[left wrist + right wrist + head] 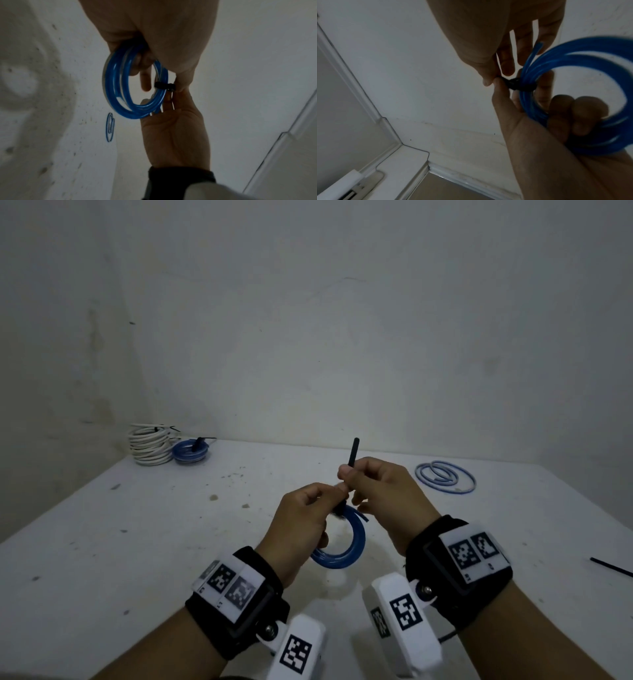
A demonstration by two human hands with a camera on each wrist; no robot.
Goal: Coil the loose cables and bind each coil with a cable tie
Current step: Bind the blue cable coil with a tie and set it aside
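Observation:
A blue cable coil (346, 549) hangs in the air above the white table (102, 542). My left hand (322, 501) grips its top, with fingers curled through the loop (573, 115). A black cable tie (352, 455) wraps the coil's strands (163, 85), and its tail sticks up between my hands. My right hand (356, 477) pinches that tail just above the coil, thumb against forefinger. In the right wrist view the tie's head (517, 84) sits tight against the blue strands, between the thumbs of both hands.
At the table's far left a tied white coil (150, 445) stands beside a tied blue coil (190, 451). A loose blue cable (445, 475) lies in loops at the far right. A spare black tie (611, 567) lies near the right edge. A wall stands close behind.

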